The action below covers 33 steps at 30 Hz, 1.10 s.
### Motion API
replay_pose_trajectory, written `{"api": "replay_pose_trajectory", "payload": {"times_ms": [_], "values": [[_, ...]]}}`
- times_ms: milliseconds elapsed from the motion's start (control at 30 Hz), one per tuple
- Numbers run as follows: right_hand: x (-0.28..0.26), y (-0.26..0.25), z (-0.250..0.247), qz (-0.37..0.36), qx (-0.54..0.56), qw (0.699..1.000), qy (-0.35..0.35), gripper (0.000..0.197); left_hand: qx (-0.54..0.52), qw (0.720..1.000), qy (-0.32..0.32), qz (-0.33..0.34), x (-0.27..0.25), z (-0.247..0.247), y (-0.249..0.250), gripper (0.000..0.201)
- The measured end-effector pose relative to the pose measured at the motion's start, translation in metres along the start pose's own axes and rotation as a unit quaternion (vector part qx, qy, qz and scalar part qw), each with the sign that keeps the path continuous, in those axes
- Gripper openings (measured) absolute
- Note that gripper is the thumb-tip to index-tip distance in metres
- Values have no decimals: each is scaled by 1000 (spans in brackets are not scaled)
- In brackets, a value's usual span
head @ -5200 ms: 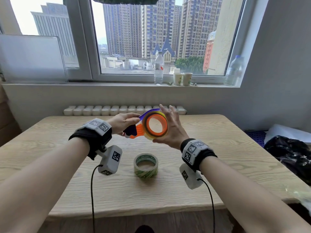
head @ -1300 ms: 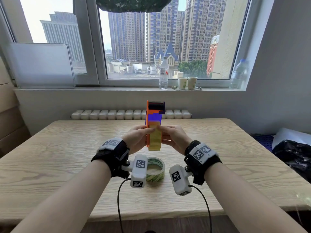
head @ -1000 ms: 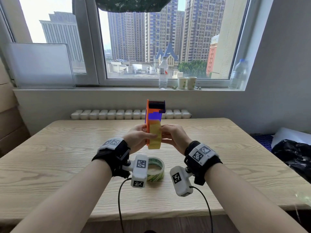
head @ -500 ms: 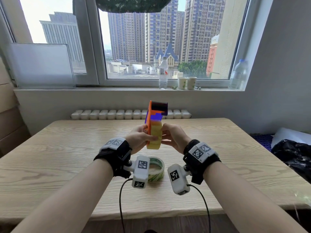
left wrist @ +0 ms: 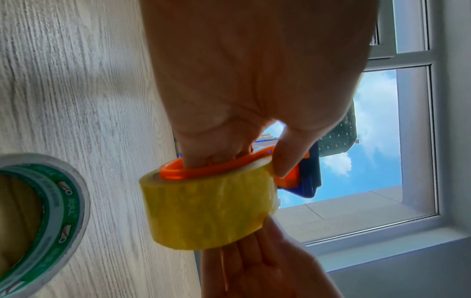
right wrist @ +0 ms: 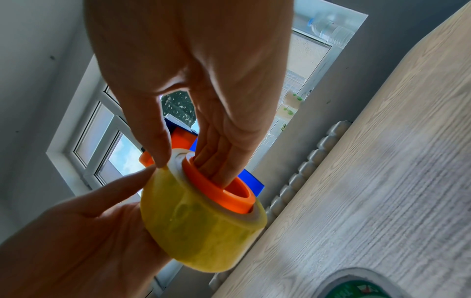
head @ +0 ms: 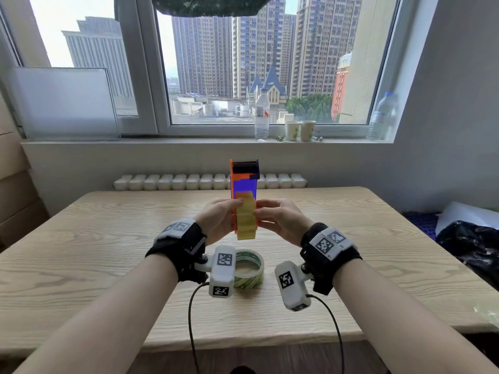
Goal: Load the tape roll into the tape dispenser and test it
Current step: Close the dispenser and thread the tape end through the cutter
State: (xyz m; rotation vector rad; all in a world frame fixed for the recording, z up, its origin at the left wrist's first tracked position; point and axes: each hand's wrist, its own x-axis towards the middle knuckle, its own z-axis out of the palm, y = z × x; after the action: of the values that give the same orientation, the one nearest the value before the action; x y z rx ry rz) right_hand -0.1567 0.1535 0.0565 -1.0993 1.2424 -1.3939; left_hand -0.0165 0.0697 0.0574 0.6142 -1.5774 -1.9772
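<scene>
Both hands hold the orange and blue tape dispenser [head: 244, 182] upright and edge-on above the table. A yellow tape roll [head: 246, 220] sits on its orange hub [right wrist: 224, 193]. My left hand [head: 220, 220] grips from the left, with its fingers in the hub [left wrist: 203, 167] and its thumb on the roll's edge [left wrist: 282, 161]. My right hand [head: 275, 217] holds from the right, fingers pushed into the hub and thumb [right wrist: 158, 145] on the rim of the yellow roll [right wrist: 198, 227]. The dispenser's dark cutter end points up.
A green and white tape roll [head: 249, 268] lies flat on the wooden table [head: 108, 238] just below my wrists. Bottles [head: 261, 114] and paper cups [head: 299, 130] stand on the far windowsill. A black bag [head: 472, 244] lies off the table's right edge.
The dispenser, flat-on five seconds ago, now stands edge-on and upright. In the last half second it straightened from a slight rightward tilt. Both hands keep their hold.
</scene>
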Motion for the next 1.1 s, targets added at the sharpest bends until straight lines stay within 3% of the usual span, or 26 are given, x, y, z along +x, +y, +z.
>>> {"api": "replay_pose_trajectory", "payload": {"times_ms": [200, 467, 667, 833, 1100], "values": [[0, 1, 2, -3, 1, 1000, 8, 22, -12, 1000, 8, -12, 2, -1, -1, 32], [10, 5, 11, 18, -16, 997, 80, 35, 9, 999, -31, 1, 0, -1, 0, 36], [10, 6, 9, 23, -1, 998, 61, 36, 22, 998, -66, -6, -4, -5, 0, 45], [5, 8, 6, 9, 12, 1000, 20, 41, -1, 1000, -29, -4, 0, -5, -2, 26], [3, 6, 7, 0, -3, 1000, 17, 46, -45, 998, 13, -30, 3, -1, 0, 33]]}}
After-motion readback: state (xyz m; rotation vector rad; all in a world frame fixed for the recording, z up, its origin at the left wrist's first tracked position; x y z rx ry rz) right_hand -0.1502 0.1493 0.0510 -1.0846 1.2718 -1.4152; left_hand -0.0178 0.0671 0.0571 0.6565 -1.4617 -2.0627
